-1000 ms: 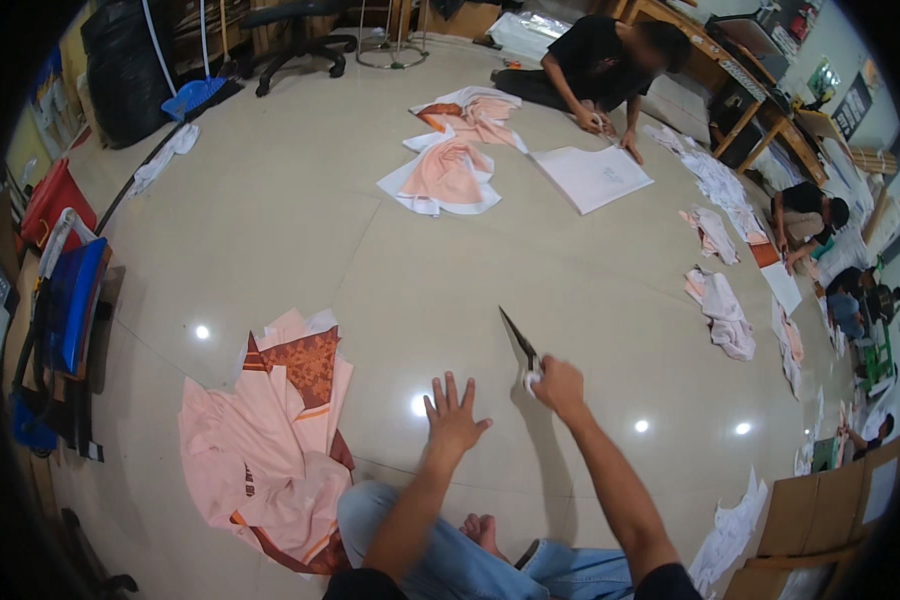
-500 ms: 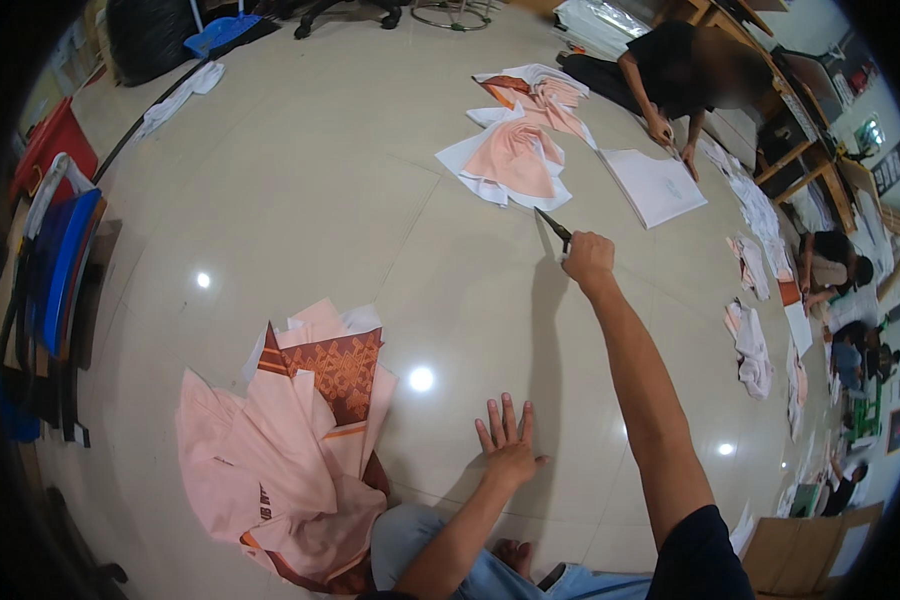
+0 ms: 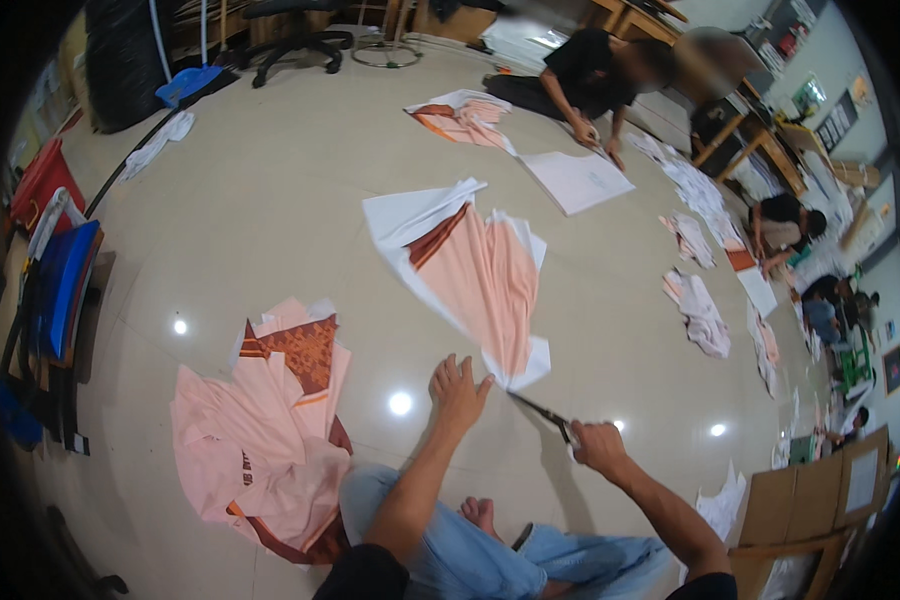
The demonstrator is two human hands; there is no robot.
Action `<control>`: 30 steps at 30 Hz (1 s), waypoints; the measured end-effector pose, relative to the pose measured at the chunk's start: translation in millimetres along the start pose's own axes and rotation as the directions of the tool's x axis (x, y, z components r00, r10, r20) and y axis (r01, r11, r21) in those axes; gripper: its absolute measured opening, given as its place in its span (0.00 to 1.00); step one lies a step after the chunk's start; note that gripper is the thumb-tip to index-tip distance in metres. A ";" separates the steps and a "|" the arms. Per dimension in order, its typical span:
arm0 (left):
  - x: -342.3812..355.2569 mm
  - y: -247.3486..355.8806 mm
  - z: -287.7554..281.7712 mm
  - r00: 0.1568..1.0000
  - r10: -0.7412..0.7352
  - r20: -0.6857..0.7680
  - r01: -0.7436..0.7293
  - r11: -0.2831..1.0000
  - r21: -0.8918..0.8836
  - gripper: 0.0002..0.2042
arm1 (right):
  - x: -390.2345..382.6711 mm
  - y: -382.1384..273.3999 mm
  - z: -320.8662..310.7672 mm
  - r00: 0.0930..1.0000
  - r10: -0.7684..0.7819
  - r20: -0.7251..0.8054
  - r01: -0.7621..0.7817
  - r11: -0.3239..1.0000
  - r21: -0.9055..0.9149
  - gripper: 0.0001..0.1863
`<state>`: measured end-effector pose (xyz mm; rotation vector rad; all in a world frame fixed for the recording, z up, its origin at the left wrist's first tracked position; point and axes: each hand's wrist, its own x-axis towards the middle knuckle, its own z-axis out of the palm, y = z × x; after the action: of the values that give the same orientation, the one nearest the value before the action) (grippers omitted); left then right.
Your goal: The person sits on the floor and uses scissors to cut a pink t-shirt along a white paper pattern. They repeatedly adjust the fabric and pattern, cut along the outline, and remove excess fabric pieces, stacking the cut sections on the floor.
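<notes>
1. At the left, a heap of pink garment cloth was laid on the glossy floor. Soft folds, orange piping and a brown patterned panel were displayed; whether this heap was finished could not be determined.
2. The left hand was positioned just beside the narrow lower end of the middle cloth. Its fingers were spread loosely, with nothing visibly gripped; contact with the cloth could not be confirmed.
3. The middle cloth was spread like a fan on the floor ahead of both hands. Smooth white margins, a gathered pink face and a dark reddish-brown band were presented. No completed cut was discernible, so work on this piece was judged to be at an early stage.
4. The slim, dark-bladed scissors were directed at the cloth's narrow end. Whether material was pinched between the blades could not be determined.
5. The scissor handles were enclosed by the curled fingers of the right hand.
6. At the right, crumpled pale cloth was left unspread.
</notes>
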<state>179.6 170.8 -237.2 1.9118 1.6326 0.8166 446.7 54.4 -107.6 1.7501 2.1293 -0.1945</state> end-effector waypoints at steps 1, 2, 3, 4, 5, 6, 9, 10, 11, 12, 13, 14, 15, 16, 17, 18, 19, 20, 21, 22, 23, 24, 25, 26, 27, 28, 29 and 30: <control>-1.7 1.9 -0.3 0.998 0.054 -0.010 -0.054 0.999 -0.005 0.33 | -42.1 6.6 9.3 0.998 0.000 -0.060 0.005 0.996 0.088 0.18; -4.7 8.1 1.3 0.993 0.118 -0.002 -0.118 0.992 -0.044 0.33 | -82.1 14.5 26.6 0.992 0.053 -0.112 -0.040 0.992 0.117 0.18; -7.8 12.9 0.8 0.984 0.178 0.004 -0.177 0.981 -0.077 0.32 | -118.4 21.3 46.6 0.981 0.101 -0.164 -0.076 0.985 0.152 0.17; -11.9 20.3 1.1 0.971 0.239 0.013 -0.236 0.965 -0.113 0.32 | -154.0 28.7 67.8 0.965 0.156 -0.211 -0.116 0.975 0.190 0.17; -17.6 32.1 -0.9 0.959 0.272 0.079 -0.260 0.955 -0.140 0.32 | -187.6 39.0 93.1 0.931 0.292 -0.219 -0.241 0.942 0.232 0.17; -25.4 38.0 -0.7 0.943 0.311 0.118 -0.301 0.948 -0.101 0.32 | -212.4 49.2 121.4 0.879 0.420 -0.226 -0.355 0.893 0.276 0.16; -39.9 35.6 8.6 0.886 0.341 0.314 -0.368 0.929 0.028 0.39 | -252.7 63.6 167.5 0.676 0.715 -0.179 -0.625 0.685 0.374 0.14; -46.2 30.2 12.8 0.877 0.294 0.380 -0.348 0.934 0.080 0.41 | -258.6 69.3 175.5 0.598 0.787 -0.152 -0.694 0.603 0.393 0.14; -51.8 29.5 12.5 0.863 0.244 0.442 -0.334 0.932 0.139 0.43 | -260.6 73.6 185.2 0.535 0.841 -0.082 -0.733 0.510 0.450 0.14; -57.9 30.8 16.9 0.849 0.189 0.494 -0.320 0.927 0.195 0.45 | -261.8 79.0 195.7 0.493 0.865 -0.092 -0.735 0.471 0.488 0.15; -63.8 34.3 23.6 0.854 0.172 0.490 -0.327 0.912 0.250 0.47 | -260.3 84.0 205.2 0.452 0.886 -0.101 -0.733 0.434 0.525 0.16; -70.2 28.2 26.3 0.866 0.141 0.479 -0.323 0.890 0.322 0.48 | -252.4 83.7 213.3 0.424 0.899 -0.105 -0.716 0.404 0.570 0.17; -80.9 34.3 28.7 0.873 0.114 0.475 -0.319 0.869 0.378 0.50 | -251.2 83.8 214.5 0.427 0.903 -0.043 -0.719 0.367 0.590 0.17; -97.0 41.0 32.4 0.839 0.088 0.537 -0.346 0.847 0.403 0.49 | -248.7 82.9 215.0 0.417 0.909 -0.019 -0.715 0.341 0.611 0.17; -117.0 65.6 36.4 0.797 0.065 0.600 -0.381 0.824 0.418 0.48 | -248.5 83.5 220.6 0.399 0.917 0.006 -0.716 0.307 0.627 0.16; -133.5 87.7 39.6 0.757 0.031 0.653 -0.409 0.802 0.436 0.47 | -246.2 81.9 226.0 0.389 0.921 0.029 -0.712 0.281 0.644 0.16; -140.9 105.6 47.9 0.625 0.091 0.775 -0.484 0.825 0.293 0.45 | -243.8 83.8 232.6 0.374 0.925 0.061 -0.710 0.244 0.661 0.15; -146.0 125.7 60.4 0.472 0.164 0.866 -0.530 0.838 0.131 0.42 | -243.2 90.3 241.9 0.355 0.931 0.088 -0.710 0.207 0.673 0.15; -150.7 148.7 74.0 0.332 0.225 0.916 -0.512 0.858 -0.026 0.38 | -243.5 94.1 249.1 0.340 0.933 0.119 -0.711 0.172 0.681 0.15; -156.5 163.8 85.5 0.188 0.291 0.938 -0.463 0.868 -0.177 0.35 | -243.5 93.6 249.7 0.349 0.928 0.132 -0.708 0.168 0.686 0.15; -163.4 165.9 95.0 0.225 0.469 0.854 -0.577 0.770 -0.271 0.32 | -242.7 91.5 246.1 0.358 0.922 0.146 -0.705 0.165 0.689 0.14; -167.2 164.7 106.2 0.232 0.636 0.736 -0.687 0.643 -0.338 0.30 | -242.3 89.7 242.5 0.366 0.917 0.156 -0.702 0.162 0.693 0.14; -168.9 161.6 116.3 0.208 0.779 0.591 -0.785 0.493 -0.374 0.28 | -241.7 86.1 239.5 0.373 0.914 0.161 -0.706 0.167 0.688 0.14; -160.4 152.2 126.1 0.227 0.814 0.534 -0.848 0.435 -0.302 0.26 | -240.5 85.8 238.7 0.374 0.913 0.161 -0.709 0.170 0.685 0.14; -140.2 135.7 130.5 0.238 0.848 0.473 -0.902 0.374 -0.216 0.25 | -238.8 86.9 236.7 0.377 0.912 0.158 -0.708 0.174 0.685 0.14; -115.2 123.3 131.4 0.392 0.751 0.531 -0.858 0.506 -0.082 0.24 | -240.7 89.5 235.1 0.372 0.912 0.173 -0.712 0.160 0.684 0.14; -89.4 110.9 127.8 0.534 0.624 0.571 -0.789 0.610 0.071 0.23 | -239.4 89.2 232.0 0.372 0.909 0.188 -0.710 0.149 0.688 0.14; -58.7 92.5 114.4 0.739 0.252 0.624 -0.538 0.779 0.323 0.24 | -235.4 86.7 229.2 0.378 0.903 0.203 -0.705 0.138 0.696 0.14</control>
<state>319.2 99.4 -259.3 2.6078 1.1130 -0.0775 612.8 -220.1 -219.8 3.3230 0.7848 -0.5141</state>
